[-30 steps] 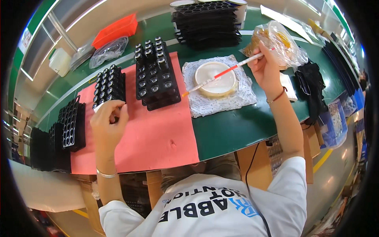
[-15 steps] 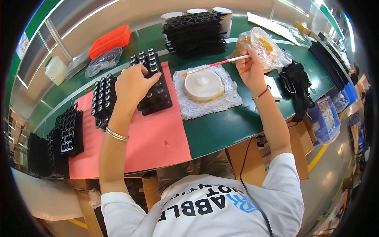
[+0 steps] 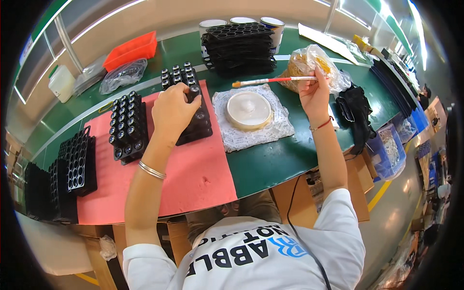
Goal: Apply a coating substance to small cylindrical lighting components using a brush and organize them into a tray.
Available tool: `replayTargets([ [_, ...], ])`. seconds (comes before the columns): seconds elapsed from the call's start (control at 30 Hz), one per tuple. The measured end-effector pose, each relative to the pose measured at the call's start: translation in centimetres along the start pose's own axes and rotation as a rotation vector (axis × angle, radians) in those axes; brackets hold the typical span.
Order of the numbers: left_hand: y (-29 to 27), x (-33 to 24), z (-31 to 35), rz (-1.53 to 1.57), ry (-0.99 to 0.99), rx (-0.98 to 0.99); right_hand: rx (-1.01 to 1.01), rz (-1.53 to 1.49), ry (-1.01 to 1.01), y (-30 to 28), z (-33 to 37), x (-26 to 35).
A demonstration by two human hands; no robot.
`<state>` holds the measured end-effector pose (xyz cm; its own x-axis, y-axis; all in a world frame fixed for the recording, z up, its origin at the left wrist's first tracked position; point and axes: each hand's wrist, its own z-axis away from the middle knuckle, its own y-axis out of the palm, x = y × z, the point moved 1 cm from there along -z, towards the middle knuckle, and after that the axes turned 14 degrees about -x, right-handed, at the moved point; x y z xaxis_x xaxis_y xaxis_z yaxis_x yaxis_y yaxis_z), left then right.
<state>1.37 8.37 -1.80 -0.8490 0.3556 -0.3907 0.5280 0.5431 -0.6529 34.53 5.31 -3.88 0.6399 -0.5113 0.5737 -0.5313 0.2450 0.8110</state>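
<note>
My left hand (image 3: 173,110) is closed at the near end of a black tray (image 3: 197,126) that carries rows of black cylindrical parts with shiny tops. Between thumb and fingers it grips one black cylindrical part (image 3: 194,90); whether that part still sits in the tray I cannot tell. In my right hand (image 3: 314,94) a paintbrush (image 3: 278,80) with a red and white handle is held level, its tan bristles pointing left. Below the brush, a round white dish (image 3: 249,110) with a pale mound in its middle rests on a printed, crumpled sheet (image 3: 282,131).
A second filled black tray (image 3: 126,128) stands left on the pink mat (image 3: 193,179). Black trays (image 3: 79,162) stand at the far left; more are stacked (image 3: 239,50) before cans at the back. An orange bin (image 3: 130,50), a plastic bag (image 3: 316,63) and black cloth (image 3: 355,113) lie around.
My left hand has moved slightly right and nearer, closing at the tray's cylindrical part. My right hand has shifted a little right, bringing the brush up off the dish and level.
</note>
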Motion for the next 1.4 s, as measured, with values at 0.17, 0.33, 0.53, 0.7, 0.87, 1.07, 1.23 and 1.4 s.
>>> replayTargets([
  [0.17,-2.1,-1.8,2.2,0.317,0.231,-0.175,-0.043,0.132,-0.345,-1.0,2.8,1.4],
  [0.33,-3.0,-0.7,7.5,0.714,0.083,0.311,-0.037,0.158,-0.322,-4.5,11.0,-0.1],
  [0.53,-2.9,3.7,10.3,1.047,-0.398,0.653,-0.039,0.157,-0.353,-6.3,17.6,-1.4],
  [0.7,-1.6,4.4,9.7,1.095,-0.489,0.611,0.089,0.236,-0.363,-7.3,17.9,-2.3],
  [0.87,-1.8,4.5,9.6,1.142,-0.620,0.603,0.074,0.197,-0.350,-7.4,18.1,-2.6],
  [1.07,-2.7,4.4,9.0,1.061,-0.633,0.635,0.127,0.284,-0.286,-6.9,18.4,-2.5],
  [1.23,-2.7,4.2,9.2,1.048,-0.590,0.609,0.150,0.336,-0.306,-6.7,18.6,-2.3],
  [1.4,-2.4,4.2,9.1,0.995,-0.593,0.647,0.204,0.378,-0.291,-6.3,18.1,-2.7],
])
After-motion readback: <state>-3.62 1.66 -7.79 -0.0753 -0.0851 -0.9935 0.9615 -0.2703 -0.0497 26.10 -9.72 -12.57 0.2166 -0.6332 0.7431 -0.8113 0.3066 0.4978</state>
